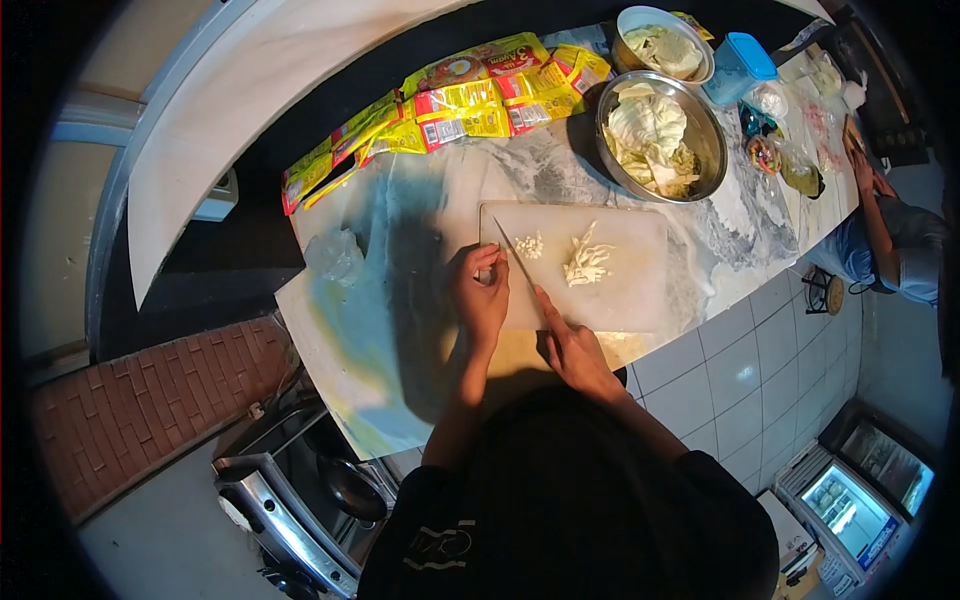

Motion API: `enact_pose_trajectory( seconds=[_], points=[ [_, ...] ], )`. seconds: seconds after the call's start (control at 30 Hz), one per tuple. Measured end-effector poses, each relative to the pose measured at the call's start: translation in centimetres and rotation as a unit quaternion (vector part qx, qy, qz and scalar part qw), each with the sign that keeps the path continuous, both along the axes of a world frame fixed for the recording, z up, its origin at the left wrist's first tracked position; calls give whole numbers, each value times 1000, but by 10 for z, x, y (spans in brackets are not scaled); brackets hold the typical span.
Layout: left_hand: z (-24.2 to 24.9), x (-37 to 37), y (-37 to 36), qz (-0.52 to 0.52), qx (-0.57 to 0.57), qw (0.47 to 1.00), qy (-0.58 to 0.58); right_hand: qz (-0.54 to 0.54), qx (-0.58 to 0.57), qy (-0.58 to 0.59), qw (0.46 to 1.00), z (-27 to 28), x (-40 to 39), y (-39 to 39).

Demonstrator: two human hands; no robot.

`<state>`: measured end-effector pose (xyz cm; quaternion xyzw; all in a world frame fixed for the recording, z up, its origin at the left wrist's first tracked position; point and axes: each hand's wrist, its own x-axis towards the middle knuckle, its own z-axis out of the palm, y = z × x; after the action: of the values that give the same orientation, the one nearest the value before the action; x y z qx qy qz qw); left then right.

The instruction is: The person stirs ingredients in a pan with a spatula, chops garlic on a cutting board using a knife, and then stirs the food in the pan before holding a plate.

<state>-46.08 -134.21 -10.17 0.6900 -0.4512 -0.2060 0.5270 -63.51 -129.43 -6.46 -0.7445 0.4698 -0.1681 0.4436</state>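
Note:
My right hand (575,352) grips a knife (517,257), its blade slanting up and left across the white cutting board (635,305). At the board's left edge, my left hand (483,300) has its fingers curled together close to the blade; whatever they hold is too small to make out. Just right of the blade lies a little heap of finely cut pale pieces (530,245). Farther right on the board rests a pile of pale, thin strips (587,258), apart from both hands.
Behind the board stand a metal bowl (716,165) of cabbage leaves and a second bowl (622,22) with cabbage. Yellow noodle packets (465,110) line the back. A crumpled plastic bag (334,256) lies left; a blue-lidded container (738,72) stands right. Another person (905,245) is at the far right.

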Motion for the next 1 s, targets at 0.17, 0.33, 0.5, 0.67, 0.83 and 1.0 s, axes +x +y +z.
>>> enact_pose_trajectory(
  seconds=[0.17,0.33,0.5,0.67,0.83,1.0],
  points=[
    [4,0,0,1,16,1000,-3,1,-58,49,997,-2,6,4],
    [5,2,2,-12,35,999,8,8,-45,57,997,2,5,1],
    [3,2,2,-10,25,999,27,0,-9,16,1000,12,-2,-4],
    [7,-1,3,-1,39,998,41,-1,-22,22,1000,8,-6,2],
    [4,1,4,-12,45,999,15,-9,-16,-1,1000,9,-6,1],
    [2,2,5,-16,48,999,16,-18,-18,-31,999,12,-4,-4]
  ],
)
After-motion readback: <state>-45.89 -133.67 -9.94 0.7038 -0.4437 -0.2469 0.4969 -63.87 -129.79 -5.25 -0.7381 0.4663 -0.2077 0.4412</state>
